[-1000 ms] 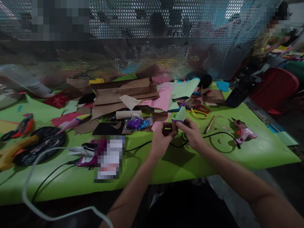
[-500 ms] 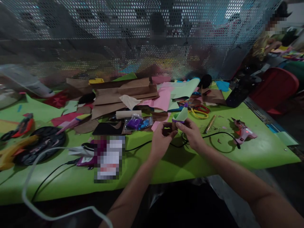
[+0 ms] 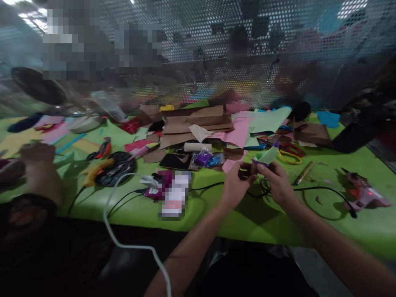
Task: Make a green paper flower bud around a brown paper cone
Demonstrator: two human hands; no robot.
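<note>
Between my hands is a small light-green paper piece with purple edging (image 3: 266, 156), its lower part hidden behind my fingers. My right hand (image 3: 280, 183) pinches it from the right, thumb across the purple edge. The curled fingers of my left hand (image 3: 236, 185) meet its other side. Just behind lie scissors with yellow handles (image 3: 290, 157) and a pair with red handles. To the right are a tan stick (image 3: 305, 172) and a pink glue gun (image 3: 366, 194) with a lit red light. A black cable (image 3: 321, 188) runs beneath my hands.
Brown paper (image 3: 198, 119), pink sheets and a cardboard tube (image 3: 198, 147) clutter the back. Bagged purple and blue bits (image 3: 208, 158), a purple power strip (image 3: 156, 190) and a blurred-out phone-like object (image 3: 176, 194) lie left. Another person's arm (image 3: 43, 169) rests far left, near a yellow glue gun (image 3: 95, 172).
My view has turned left, so the table's things sit further right and another person's arm shows at left. The green paper piece is tipped lower between my hands.
</note>
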